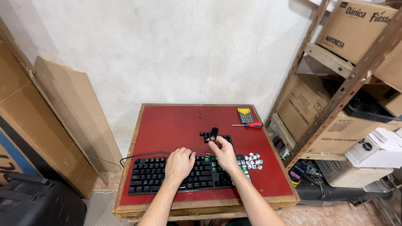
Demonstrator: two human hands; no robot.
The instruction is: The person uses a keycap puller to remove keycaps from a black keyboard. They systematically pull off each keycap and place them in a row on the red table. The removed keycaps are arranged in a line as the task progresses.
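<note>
One black keyboard [184, 173] lies at the 6 o'clock edge of the red tabletop [176, 125], its cable running off toward 9 o'clock. It is a stiff, flat, moderately heavy unit; several keycaps are off on its right-hand part, exposing green switch sockets, so it is best held by the outer case rather than by the loose-fitting caps. The left hand [179, 164] rests palm-down on the middle rows, fingers curled and closed over the keys, holding nothing separate. The right hand [224, 152] is raised above the upper right rows, fingers pinched shut on a small black keycap puller [214, 133]; this tool is light and rigid, and is gripped at its lower body. At 12 o'clock of the right hand sits one short row of removed black keycaps [215, 137], small, hard and easy to scatter; their count cannot be read reliably from this view. At 3 o'clock of the keyboard lies one pile of pale switches [253, 161], roughly a dozen, light and with fragile pins. Toward 1 o'clock are one red-handled screwdriver [250, 124] and one yellow-and-black screwdriver set [244, 114]. One small metal clip [202, 114] lies at 12 o'clock. Cardboard boxes [310, 104] fill one metal shelf at 3 o'clock.
</note>
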